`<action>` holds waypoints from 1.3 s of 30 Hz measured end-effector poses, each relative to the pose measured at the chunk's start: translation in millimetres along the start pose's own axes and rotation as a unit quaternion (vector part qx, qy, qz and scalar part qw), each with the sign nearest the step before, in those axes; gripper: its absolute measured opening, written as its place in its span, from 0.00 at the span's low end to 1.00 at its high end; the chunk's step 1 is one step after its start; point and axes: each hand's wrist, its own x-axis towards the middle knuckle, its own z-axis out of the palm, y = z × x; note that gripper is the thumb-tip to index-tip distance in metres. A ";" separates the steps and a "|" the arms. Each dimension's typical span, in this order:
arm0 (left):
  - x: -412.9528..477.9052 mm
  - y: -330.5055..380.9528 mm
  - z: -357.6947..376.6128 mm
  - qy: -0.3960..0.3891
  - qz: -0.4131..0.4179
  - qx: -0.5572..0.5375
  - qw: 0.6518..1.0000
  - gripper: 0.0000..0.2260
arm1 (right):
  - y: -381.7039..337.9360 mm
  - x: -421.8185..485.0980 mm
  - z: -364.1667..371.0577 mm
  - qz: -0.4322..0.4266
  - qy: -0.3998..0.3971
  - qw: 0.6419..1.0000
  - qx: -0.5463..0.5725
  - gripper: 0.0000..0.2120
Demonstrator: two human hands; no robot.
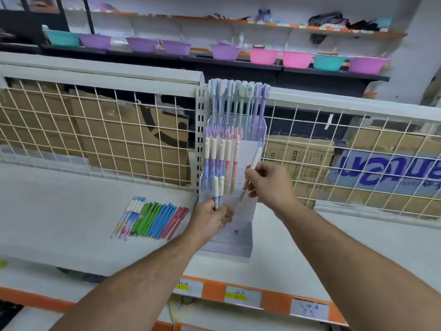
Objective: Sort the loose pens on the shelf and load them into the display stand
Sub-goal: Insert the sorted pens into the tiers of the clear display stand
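White shop shelf with a row of pens and a pen stand

The white shelf [71, 223] carries a clear acrylic display stand [229, 250] near its middle, base flat on the board and back toward the wire mesh panel [95, 130] at 12 o'clock. At 9 o'clock from the stand, just beside it, the loose pens [150, 218] lie flat, side by side and touching, slanted from 7 toward 1 o'clock: white-and-pastel pens [128, 216] outermost, then green pens [146, 217], blue pens [163, 219], and pink pens [177, 220] nearest the stand. Along the shelf's 6 o'clock edge runs an orange price rail [269, 295] holding paper labels [242, 296].
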 end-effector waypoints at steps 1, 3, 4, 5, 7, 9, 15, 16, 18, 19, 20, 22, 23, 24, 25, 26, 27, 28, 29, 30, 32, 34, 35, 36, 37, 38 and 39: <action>2.8 -4.4 -1.0 0.001 -0.004 -0.011 1.000 0.08 | -3.6 5.6 -3.7 0.001 0.008 1.000 -0.002 0.11; 8.3 -11.7 -2.3 0.003 -0.010 -0.035 0.999 0.08 | -10.7 16.2 -8.6 0.000 0.024 1.000 -0.011 0.10; 9.7 -13.4 -2.8 0.002 -0.010 -0.041 0.999 0.08 | -13.8 21.8 -9.9 -0.002 0.033 0.999 -0.015 0.09; 10.8 -14.2 -3.3 0.000 -0.009 -0.042 0.999 0.07 | -17.2 26.6 -10.3 -0.003 0.042 0.999 -0.018 0.09; 10.3 -13.4 -4.3 -0.007 -0.005 -0.039 0.999 0.07 | -23.0 34.0 -9.2 -0.004 0.055 0.998 -0.024 0.07; 9.5 -12.7 -5.1 -0.015 0.000 -0.037 0.999 0.07 | -27.2 39.5 -6.2 -0.005 0.067 0.997 -0.033 0.06; 9.3 -15.6 -7.2 -0.031 0.014 -0.021 0.999 0.08 | -26.4 50.6 6.1 -0.020 0.072 0.993 -0.096 0.07; 9.0 -15.6 -7.4 -0.035 0.015 -0.019 0.999 0.08 | -25.0 51.7 7.6 -0.016 0.068 0.992 -0.104 0.07; 9.1 -15.8 -8.1 -0.040 0.014 -0.018 0.999 0.08 | -22.0 53.3 10.1 -0.009 0.058 0.991 -0.124 0.07; 9.1 -16.0 -8.5 -0.042 0.012 -0.019 0.999 0.08 | -19.9 54.2 11.2 -0.005 0.052 0.989 -0.137 0.07; 9.0 -16.1 -8.9 -0.045 0.011 -0.020 0.999 0.08 | -18.0 54.9 12.1 -0.001 0.043 0.988 -0.150 0.08; 10.0 -16.7 -9.8 -0.051 0.012 -0.020 0.998 0.09 | -15.0 55.5 14.5 0.009 0.022 0.984 -0.178 0.10; 10.6 -17.2 -10.1 -0.054 0.013 -0.015 0.998 0.09 | -14.1 55.5 15.7 0.011 0.014 0.982 -0.189 0.11; 11.0 -17.7 -10.2 -0.055 0.015 -0.009 0.998 0.09 | -13.3 55.8 16.9 0.009 0.011 0.980 -0.198 0.12; 11.6 -18.3 -10.1 -0.056 0.018 -0.004 0.998 0.09 | -14.3 55.3 18.1 0.006 0.011 0.978 -0.208 0.12; 12.0 -18.9 -10.2 -0.057 0.018 -0.002 0.998 0.09 | -14.9 55.5 19.4 0.000 0.011 0.976 -0.219 0.11; 12.2 -19.4 -10.2 -0.058 0.018 -0.003 0.998 0.09 | -15.7 55.4 20.4 -0.004 0.011 0.973 -0.230 0.10; 12.4 -19.7 -10.3 -0.058 0.018 -0.003 0.998 0.09 | -15.6 55.9 21.5 -0.008 0.010 0.971 -0.237 0.10; 12.5 -20.4 -10.7 -0.057 0.019 -0.002 0.998 0.09 | -16.1 55.6 22.1 -0.009 0.009 0.970 -0.242 0.10; 12.7 -20.7 -11.0 -0.057 0.021 0.002 0.998 0.09 | -15.4 55.5 22.4 -0.010 0.007 0.970 -0.243 0.10; 12.9 -21.2 -11.4 -0.058 0.022 0.008 0.998 0.09 | -14.1 54.1 22.0 -0.007 0.003 0.968 -0.250 0.09; 13.0 -20.9 -11.5 -0.059 0.023 0.009 0.998 0.09 | -12.6 48.2 20.2 -0.004 0.013 0.966 -0.257 0.06; 13.0 -20.6 -11.4 -0.058 0.023 0.008 0.998 0.09 | -11.8 43.6 19.0 0.001 0.027 0.969 -0.246 0.07; 12.8 -20.0 -11.2 -0.058 0.024 0.006 0.998 0.09 | -10.5 37.9 17.8 -0.001 0.045 0.973 -0.226 0.08; 12.7 -19.4 -11.1 -0.057 0.024 0.004 0.998 0.09 | -9.4 30.4 17.2 -0.007 0.060 0.977 -0.206 0.07; 12.6 -18.7 -11.0 -0.057 0.023 0.001 0.998 0.09 | -8.3 22.6 17.3 -0.012 0.066 0.980 -0.187 0.06; 12.6 -18.6 -11.0 -0.057 0.020 -0.005 0.998 0.08 | -6.2 15.5 18.2 -0.010 0.057 0.984 -0.167 0.06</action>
